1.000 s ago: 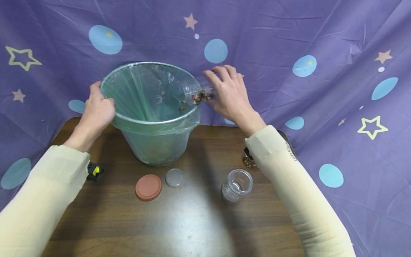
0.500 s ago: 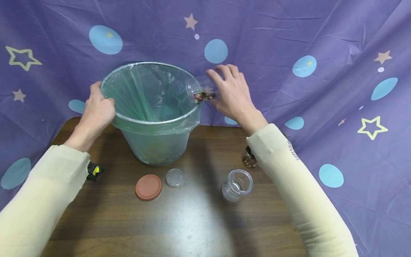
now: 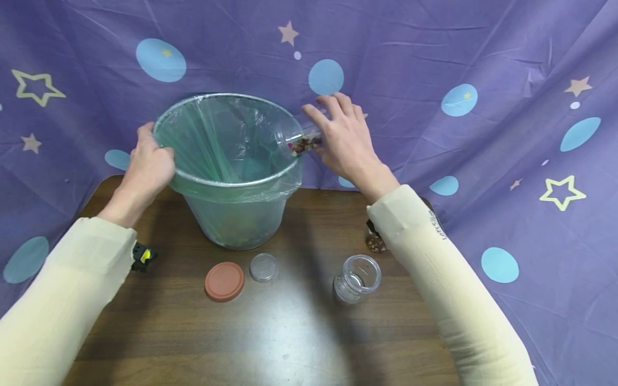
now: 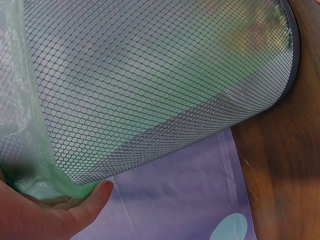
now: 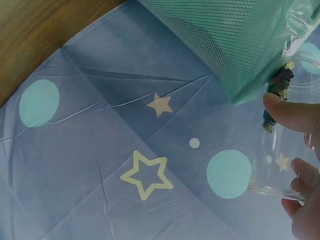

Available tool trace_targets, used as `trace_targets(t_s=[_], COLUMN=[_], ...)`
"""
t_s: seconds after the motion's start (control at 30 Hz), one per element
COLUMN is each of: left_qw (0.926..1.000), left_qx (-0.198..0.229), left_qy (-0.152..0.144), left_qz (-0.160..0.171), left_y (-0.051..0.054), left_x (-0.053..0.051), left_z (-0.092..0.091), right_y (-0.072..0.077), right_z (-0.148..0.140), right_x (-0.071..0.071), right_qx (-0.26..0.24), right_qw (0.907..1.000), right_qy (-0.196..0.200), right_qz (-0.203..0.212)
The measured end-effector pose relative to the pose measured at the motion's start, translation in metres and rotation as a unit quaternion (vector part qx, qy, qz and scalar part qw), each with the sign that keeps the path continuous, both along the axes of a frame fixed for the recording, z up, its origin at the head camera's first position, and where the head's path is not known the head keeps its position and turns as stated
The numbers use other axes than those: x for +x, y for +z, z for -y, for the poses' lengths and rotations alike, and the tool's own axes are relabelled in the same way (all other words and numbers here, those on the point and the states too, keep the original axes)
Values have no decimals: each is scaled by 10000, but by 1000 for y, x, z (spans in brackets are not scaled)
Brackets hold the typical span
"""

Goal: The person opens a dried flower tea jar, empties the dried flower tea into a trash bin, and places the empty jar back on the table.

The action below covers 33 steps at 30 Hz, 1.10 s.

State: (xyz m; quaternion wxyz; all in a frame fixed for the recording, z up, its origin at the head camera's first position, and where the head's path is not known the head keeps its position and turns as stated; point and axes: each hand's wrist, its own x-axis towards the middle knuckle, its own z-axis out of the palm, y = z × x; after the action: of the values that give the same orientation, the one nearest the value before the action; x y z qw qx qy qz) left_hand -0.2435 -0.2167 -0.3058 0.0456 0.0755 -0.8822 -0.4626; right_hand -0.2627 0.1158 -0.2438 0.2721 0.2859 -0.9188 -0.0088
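Note:
A wire mesh trash can [image 3: 236, 220] with a green plastic liner [image 3: 217, 192] over its rim stands at the back of the table. My left hand [image 3: 149, 166] grips the left side of that rim, and in the left wrist view its thumb [image 4: 97, 200] lies against the liner and mesh. Over the right side of the rim, my right hand [image 3: 345, 139] holds a clear jar [image 3: 285, 131] tipped on its side, mouth toward the can. Small dried flower buds [image 3: 304, 144] lie along the jar's lower wall. The right wrist view shows the thumb [image 5: 287, 111] against the jar.
A reddish-orange lid [image 3: 224, 281] and a clear round lid [image 3: 263, 267] lie in front of the can. To their right stands an open clear jar [image 3: 356, 279]. Partly behind the right sleeve is a small container of brown pieces [image 3: 375, 243]. A purple patterned cloth [image 3: 401, 69] hangs behind.
A few buds were dropping from the jar into the can one second ago. The jar drew slightly right, then came back left over the rim. My left hand keeps its grip.

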Motion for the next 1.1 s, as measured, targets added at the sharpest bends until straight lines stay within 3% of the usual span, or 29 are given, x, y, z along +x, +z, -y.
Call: trace_targets(t_s=[0.6, 1.1], left_qw=[10000, 9999], left_qx=[-6, 77], left_qy=[-2, -29], left_qz=[15, 102], left_y=[0, 1], left_x=[1, 1], left_z=[0, 0], right_y=[0, -8], right_z=[4, -2], right_x=[-1, -2], right_qx=[489, -144], right_qw=[9971, 9999], right_qy=[260, 55], right_qz=[-524, -72])
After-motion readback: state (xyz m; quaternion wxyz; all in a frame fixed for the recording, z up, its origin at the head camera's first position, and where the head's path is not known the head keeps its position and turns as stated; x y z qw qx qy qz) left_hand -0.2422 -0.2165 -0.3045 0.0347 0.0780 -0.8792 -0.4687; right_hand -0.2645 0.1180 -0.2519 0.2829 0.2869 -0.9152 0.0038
